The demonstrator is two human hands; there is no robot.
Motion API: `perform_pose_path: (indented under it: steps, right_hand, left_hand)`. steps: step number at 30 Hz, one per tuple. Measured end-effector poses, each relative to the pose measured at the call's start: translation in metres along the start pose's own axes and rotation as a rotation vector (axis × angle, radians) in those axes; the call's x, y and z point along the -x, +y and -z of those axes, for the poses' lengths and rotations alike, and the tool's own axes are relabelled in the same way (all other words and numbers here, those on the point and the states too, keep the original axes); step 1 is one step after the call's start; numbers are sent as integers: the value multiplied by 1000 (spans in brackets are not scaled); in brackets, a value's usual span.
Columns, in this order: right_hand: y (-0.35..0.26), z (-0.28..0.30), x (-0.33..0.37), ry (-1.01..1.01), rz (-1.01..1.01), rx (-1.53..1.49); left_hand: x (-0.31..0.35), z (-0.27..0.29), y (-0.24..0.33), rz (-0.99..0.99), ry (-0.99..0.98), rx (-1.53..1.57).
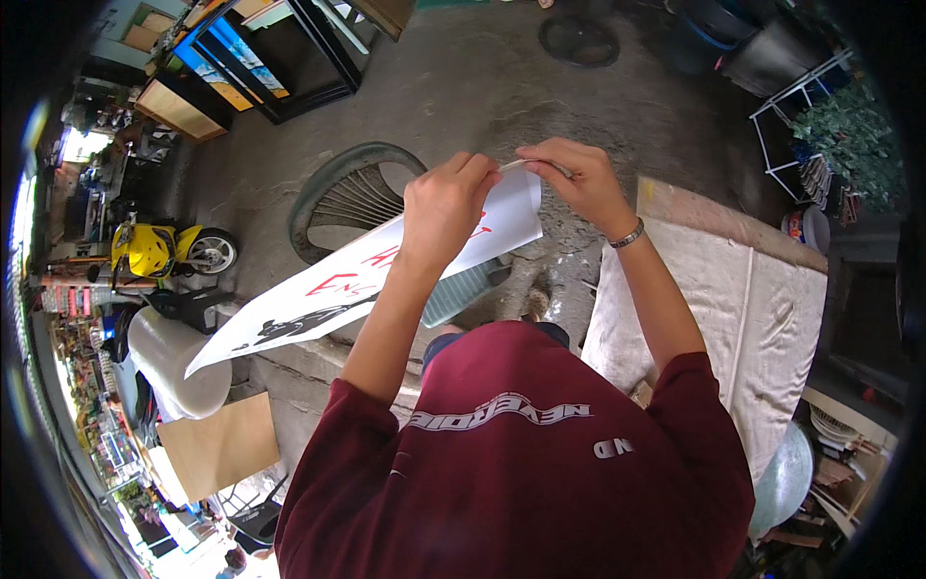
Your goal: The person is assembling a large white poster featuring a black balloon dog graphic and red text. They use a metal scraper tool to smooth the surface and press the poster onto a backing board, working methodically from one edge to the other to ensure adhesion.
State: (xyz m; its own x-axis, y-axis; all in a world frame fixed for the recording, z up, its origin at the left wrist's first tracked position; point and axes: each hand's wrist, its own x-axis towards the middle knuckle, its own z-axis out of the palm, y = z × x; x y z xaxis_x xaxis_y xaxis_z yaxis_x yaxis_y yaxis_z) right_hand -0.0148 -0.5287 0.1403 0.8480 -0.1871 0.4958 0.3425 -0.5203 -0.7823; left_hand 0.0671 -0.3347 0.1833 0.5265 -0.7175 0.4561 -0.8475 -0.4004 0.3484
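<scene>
A long white banner (280,311) with red hand-lettering and a black painted figure stretches from my hands down to the left. My left hand (449,201) is closed on its upper edge, fingers pinched together. Close by, my right hand (579,179) also pinches that edge between thumb and fingers, with a bracelet (628,234) around the wrist. A thin pale strip (515,164) runs along the edge between both hands; whether it is a stick or the folded border I cannot tell. My left forearm covers part of the lettering.
Beyond the banner lies a dark green plastic chair (357,198). A pale cloth (719,318) covers a board at right. A white roll (174,357), a brown panel (220,446) and a yellow motorbike (154,251) stand left. A black ring (579,41) lies on the far floor.
</scene>
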Motion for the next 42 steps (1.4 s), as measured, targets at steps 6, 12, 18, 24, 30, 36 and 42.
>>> perform_pose_path:
  steps: [6,12,18,24,30,36,42]
  right_hand:
    - [-7,1,-7,22,-66,-31]
    - [-15,-7,-8,109,-147,10]
    - [-24,-9,-1,82,-344,-7]
    - [-24,-6,13,85,-398,-112]
    - [-33,0,43,325,-565,-109]
    - [-5,-10,275,855,-1127,694]
    - [-43,-67,449,469,-1618,1155]
  left_hand:
    - [-13,-9,13,95,38,77]
    - [-19,-13,15,258,-11,249]
    - [-17,-8,15,328,-122,322]
    - [-45,7,-4,12,-655,369]
    - [-81,-24,-33,-55,-1276,734]
    - [-66,-51,-42,71,-1320,1072]
    - [-43,-78,-40,58,-1317,1249]
